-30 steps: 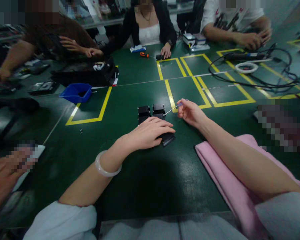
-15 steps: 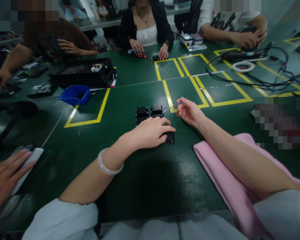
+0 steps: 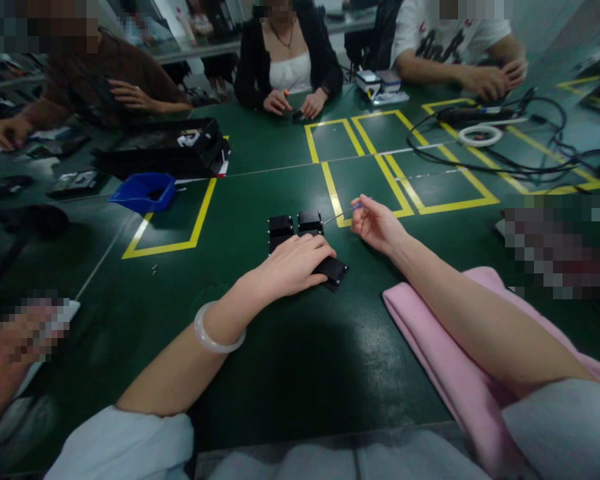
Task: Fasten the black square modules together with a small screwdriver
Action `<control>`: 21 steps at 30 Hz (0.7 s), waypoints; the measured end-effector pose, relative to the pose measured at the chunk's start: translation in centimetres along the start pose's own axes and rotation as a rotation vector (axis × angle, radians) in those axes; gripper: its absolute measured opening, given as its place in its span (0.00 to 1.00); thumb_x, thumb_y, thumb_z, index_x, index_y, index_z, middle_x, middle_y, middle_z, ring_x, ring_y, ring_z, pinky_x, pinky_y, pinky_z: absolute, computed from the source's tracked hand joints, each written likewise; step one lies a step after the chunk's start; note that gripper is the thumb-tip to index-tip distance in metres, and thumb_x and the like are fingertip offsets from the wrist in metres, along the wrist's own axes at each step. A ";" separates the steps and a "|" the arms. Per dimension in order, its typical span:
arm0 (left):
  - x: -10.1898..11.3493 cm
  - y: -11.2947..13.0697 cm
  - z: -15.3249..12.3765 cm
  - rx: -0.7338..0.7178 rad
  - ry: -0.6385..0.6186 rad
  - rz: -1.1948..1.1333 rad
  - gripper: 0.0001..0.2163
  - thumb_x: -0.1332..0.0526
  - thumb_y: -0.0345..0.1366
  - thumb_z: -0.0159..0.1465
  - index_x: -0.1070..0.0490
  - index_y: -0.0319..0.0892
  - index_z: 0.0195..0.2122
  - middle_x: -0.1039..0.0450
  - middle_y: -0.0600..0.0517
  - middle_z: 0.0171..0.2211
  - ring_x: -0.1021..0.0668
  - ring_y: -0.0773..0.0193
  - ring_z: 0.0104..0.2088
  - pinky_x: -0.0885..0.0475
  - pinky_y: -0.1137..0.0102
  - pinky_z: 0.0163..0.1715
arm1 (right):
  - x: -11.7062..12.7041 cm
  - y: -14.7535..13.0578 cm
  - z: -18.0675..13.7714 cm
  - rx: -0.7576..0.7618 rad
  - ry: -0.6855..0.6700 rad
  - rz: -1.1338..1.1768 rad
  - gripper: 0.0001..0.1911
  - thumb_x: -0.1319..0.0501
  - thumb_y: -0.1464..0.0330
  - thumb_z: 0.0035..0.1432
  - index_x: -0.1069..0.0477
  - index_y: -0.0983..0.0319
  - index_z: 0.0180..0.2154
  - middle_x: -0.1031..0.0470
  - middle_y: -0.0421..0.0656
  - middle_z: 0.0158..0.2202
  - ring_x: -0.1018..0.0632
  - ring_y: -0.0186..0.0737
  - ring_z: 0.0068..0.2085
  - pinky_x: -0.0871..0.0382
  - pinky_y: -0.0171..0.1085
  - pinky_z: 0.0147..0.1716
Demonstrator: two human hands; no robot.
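Note:
My left hand lies on a small black box on the green table, fingers curled over it and holding it down. Two more black boxes stand side by side just beyond my fingers. My right hand is closed in a pinch on a thin screwdriver with a bluish handle. Its metal tip points left toward the right-hand box. My right forearm rests on a pink cloth.
A blue bin and a black tray sit at the left rear. Yellow tape outlines mark the table. Cables and a white tape roll lie at the right rear. Other people's hands work around the table; one hand is near left.
My left hand has drawn back slightly and the black box under it has turned, its right corner now sticking out. My right hand with the screwdriver stays almost still.

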State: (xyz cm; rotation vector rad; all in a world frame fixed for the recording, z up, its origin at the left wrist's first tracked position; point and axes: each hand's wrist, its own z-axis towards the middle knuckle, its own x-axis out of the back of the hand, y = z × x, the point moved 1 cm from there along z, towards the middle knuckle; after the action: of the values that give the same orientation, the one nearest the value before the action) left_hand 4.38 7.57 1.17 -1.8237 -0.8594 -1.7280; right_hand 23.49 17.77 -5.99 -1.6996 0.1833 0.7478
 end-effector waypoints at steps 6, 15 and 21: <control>-0.9 0.2 -1.0 0.084 0.069 -0.006 0.15 0.39 0.44 0.64 0.33 0.44 0.49 0.30 0.49 0.46 0.28 0.56 0.46 0.36 0.65 0.43 | 0.0 0.0 0.0 0.004 -0.003 0.007 0.11 0.40 0.60 0.59 0.30 0.62 0.31 0.28 0.33 0.17 0.31 0.25 0.17 0.36 0.28 0.20; -2.2 0.6 -1.7 0.178 0.172 -0.073 0.17 0.39 0.48 0.63 0.33 0.43 0.47 0.30 0.49 0.47 0.28 0.56 0.46 0.35 0.63 0.44 | -0.1 0.0 -0.1 0.012 -0.006 0.002 0.11 0.39 0.60 0.59 0.29 0.62 0.31 0.30 0.33 0.17 0.32 0.25 0.18 0.37 0.28 0.20; -2.5 0.8 -2.0 0.219 0.221 -0.056 0.16 0.40 0.48 0.64 0.32 0.42 0.47 0.30 0.48 0.46 0.28 0.55 0.45 0.35 0.62 0.44 | -0.6 -0.2 -0.4 0.040 -0.009 -0.017 0.13 0.38 0.58 0.57 0.31 0.60 0.28 0.39 0.30 0.14 0.36 0.25 0.18 0.39 0.28 0.20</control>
State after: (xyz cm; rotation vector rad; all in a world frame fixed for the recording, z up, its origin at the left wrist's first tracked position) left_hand 3.56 5.31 -1.13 -1.4502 -0.9715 -1.7538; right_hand 23.25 17.28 -5.40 -1.6575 0.1760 0.7347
